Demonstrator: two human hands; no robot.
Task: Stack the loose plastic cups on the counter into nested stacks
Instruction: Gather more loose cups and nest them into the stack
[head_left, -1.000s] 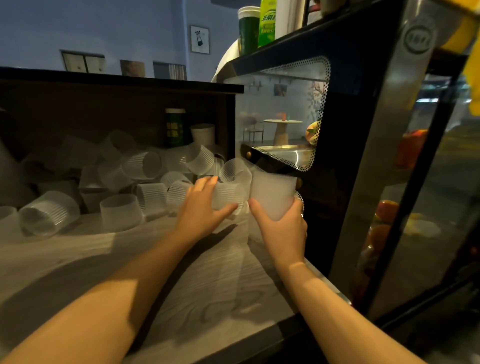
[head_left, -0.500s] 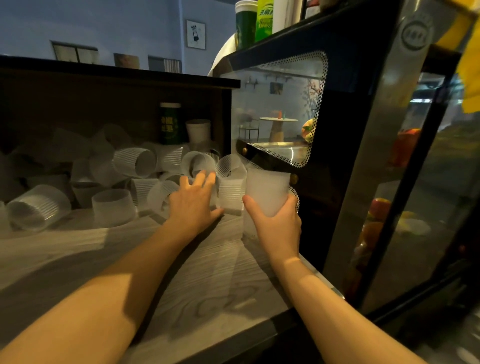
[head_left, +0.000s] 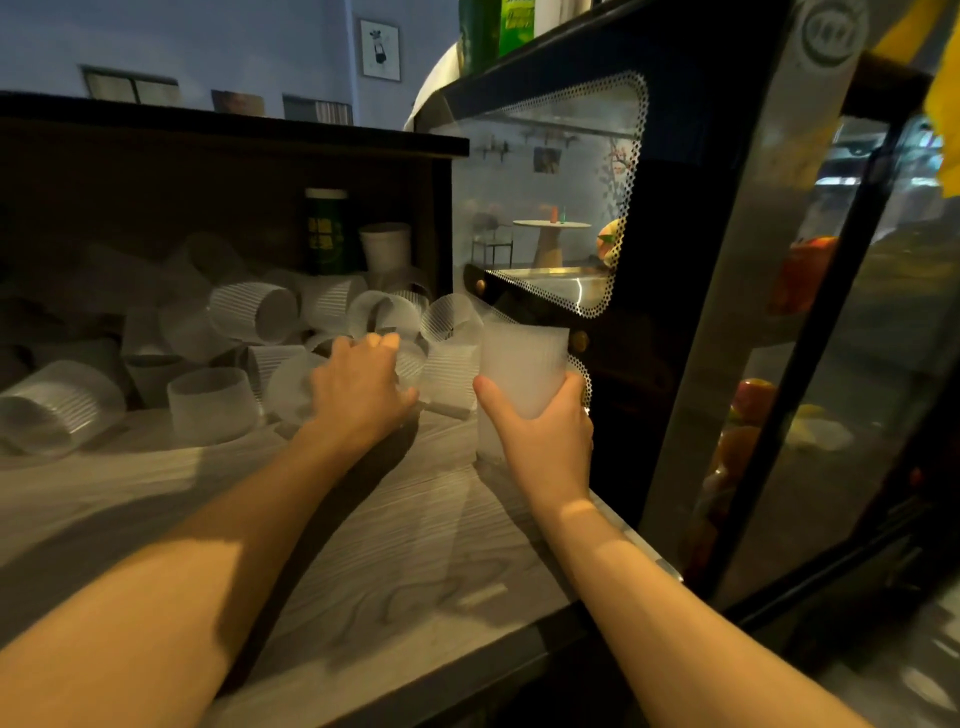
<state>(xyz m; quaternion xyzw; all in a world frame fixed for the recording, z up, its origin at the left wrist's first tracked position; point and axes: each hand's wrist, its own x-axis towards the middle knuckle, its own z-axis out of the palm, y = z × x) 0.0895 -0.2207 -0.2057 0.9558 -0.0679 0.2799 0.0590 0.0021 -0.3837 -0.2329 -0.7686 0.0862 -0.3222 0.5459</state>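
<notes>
The right hand (head_left: 540, 431) curls its fingers and thumb around a stack of cups (head_left: 519, 374) and holds it up, just over the counter (head_left: 363, 530), beside the glass case (head_left: 675, 260). The left hand (head_left: 358, 389) reaches into the pile of loose cups (head_left: 249, 332). Its fingers bend down over one cup there, but I cannot tell if they grip it. The loose cups lie tipped every way at the back of the counter. Behind them stand a green can (head_left: 324, 231) and a white cup (head_left: 385, 247).
</notes>
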